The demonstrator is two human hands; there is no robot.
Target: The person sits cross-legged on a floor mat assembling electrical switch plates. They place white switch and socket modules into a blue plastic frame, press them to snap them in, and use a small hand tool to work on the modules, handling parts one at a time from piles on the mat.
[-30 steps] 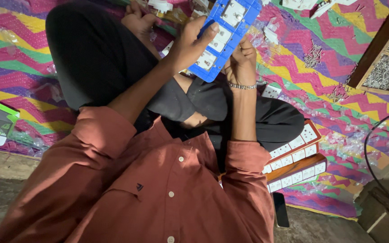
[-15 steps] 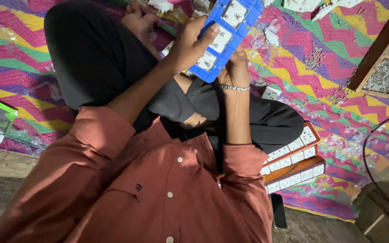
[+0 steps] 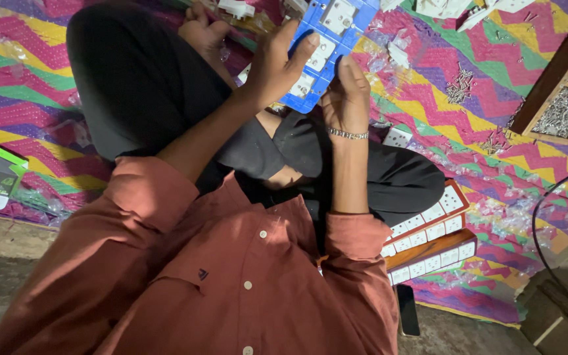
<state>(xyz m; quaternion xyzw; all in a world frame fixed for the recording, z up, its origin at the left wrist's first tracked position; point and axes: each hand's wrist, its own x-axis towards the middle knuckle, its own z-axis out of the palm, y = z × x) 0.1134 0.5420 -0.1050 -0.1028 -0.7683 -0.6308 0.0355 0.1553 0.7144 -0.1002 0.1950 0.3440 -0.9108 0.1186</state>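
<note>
Above my crossed legs, I hold a blue plastic panel fitted with white switches and sockets point(image 3: 329, 46). My left hand point(image 3: 277, 66) wraps its edge, fingers curled closed around it; my right hand point(image 3: 346, 92) grips the lower edge. Beside my knee lie wooden boards of white sockets point(image 3: 432, 240) on a zigzag-patterned colourful mat point(image 3: 481, 125).
</note>
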